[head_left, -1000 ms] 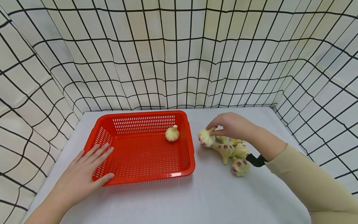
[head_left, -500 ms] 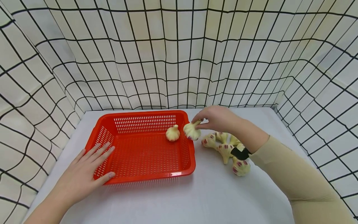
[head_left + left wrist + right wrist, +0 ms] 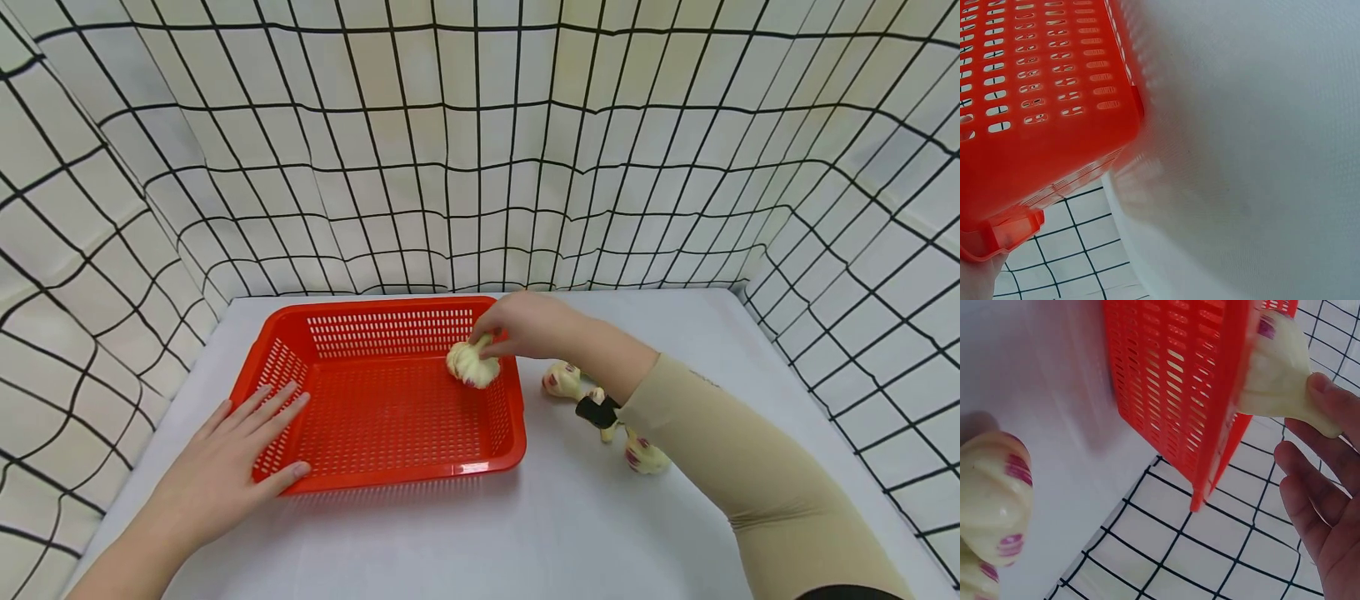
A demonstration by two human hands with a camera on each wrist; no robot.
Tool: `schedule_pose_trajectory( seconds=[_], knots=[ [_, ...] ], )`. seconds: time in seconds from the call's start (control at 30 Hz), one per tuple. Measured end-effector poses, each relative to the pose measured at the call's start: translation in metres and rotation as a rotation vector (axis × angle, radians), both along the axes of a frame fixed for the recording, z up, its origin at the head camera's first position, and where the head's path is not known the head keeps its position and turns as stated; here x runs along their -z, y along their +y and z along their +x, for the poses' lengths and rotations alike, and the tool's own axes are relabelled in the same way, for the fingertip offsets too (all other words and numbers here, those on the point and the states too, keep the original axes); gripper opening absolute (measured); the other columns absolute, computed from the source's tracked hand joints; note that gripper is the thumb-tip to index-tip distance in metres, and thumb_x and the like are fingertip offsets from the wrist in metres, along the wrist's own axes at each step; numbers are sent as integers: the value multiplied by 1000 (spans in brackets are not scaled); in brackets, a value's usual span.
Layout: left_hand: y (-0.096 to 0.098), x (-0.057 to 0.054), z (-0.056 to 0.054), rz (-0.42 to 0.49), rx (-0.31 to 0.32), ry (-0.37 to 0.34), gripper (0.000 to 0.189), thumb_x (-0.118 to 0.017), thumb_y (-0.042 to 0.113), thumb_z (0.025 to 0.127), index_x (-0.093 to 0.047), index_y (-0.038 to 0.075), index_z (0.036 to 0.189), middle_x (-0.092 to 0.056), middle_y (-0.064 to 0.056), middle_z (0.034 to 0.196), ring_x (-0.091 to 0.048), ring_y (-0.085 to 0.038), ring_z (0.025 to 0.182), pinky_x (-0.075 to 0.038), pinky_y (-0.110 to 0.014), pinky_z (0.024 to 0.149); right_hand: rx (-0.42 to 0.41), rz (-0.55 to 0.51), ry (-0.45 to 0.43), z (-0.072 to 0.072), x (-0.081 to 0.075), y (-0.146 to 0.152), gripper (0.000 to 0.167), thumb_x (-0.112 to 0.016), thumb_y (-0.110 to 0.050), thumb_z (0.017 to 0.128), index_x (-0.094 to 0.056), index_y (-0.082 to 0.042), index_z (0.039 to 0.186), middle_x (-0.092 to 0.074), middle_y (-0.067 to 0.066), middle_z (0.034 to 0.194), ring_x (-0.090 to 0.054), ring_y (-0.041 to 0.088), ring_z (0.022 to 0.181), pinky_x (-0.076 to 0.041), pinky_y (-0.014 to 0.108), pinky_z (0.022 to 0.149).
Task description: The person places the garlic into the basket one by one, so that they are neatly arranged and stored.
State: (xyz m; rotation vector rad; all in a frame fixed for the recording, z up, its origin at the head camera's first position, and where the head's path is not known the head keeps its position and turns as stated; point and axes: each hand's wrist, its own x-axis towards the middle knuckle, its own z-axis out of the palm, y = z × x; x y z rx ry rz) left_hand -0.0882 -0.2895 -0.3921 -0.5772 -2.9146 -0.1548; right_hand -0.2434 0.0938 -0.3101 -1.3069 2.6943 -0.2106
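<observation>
My right hand (image 3: 525,325) pinches a garlic bulb (image 3: 480,368) by its stem, above the right end of a red plastic basket (image 3: 405,479). In the right wrist view the held garlic bulb (image 3: 1279,375) shows beyond the basket's rim (image 3: 1235,394), thumb and finger at its neck. Another garlic bulb (image 3: 455,358) in the basket is mostly covered by the held one. My left hand (image 3: 213,475) lies with straight, spread fingers over the basket's left rim, thumb at the front left corner. Only a bit of that hand (image 3: 979,275) shows in the left wrist view, at the rim.
Several purple-streaked garlic bulbs (image 3: 562,379) lie on the white tablecloth (image 3: 525,533) right of the basket, partly hidden by my right forearm. A black wrist strap piece (image 3: 597,412) hangs over them. White walls with black netting (image 3: 480,167) enclose the table's back and sides.
My right hand has carried the garlic bulb leftward from the pile, over the basket's right rim, to beside the bulb inside. My left hand has stayed at the basket's left side.
</observation>
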Motion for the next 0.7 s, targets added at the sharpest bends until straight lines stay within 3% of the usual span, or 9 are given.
schedule_pose_trajectory(
  seconds=[0.17,0.47,0.7],
  knots=[
    [0,0,-1,1,3,-1,87,-66,59,86,-34,19,156,-39,-15,155,-33,-42,140,18,-34,117,-39,34,-16,-1,11,-8,20,-74,-30,91,-77,-24,110,-71,-15,102,-59,8,92,-48,25,87],
    [-1,1,-1,-1,4,4,87,-67,59,86,-33,20,156,-39,-15,155,-32,-41,141,17,-34,118,0,113,-78,3,30,-22,21,-74,-31,90,-77,-27,111,-71,-16,102,-61,7,97,-48,25,91],
    [-1,2,-1,12,7,12,85,-67,57,86,-36,19,155,-40,-15,155,-35,-42,139,15,-35,119,-30,152,-61,2,40,-31,19,-74,-26,91,-78,-24,109,-72,-13,102,-61,9,98,-48,24,90]
  ],
)
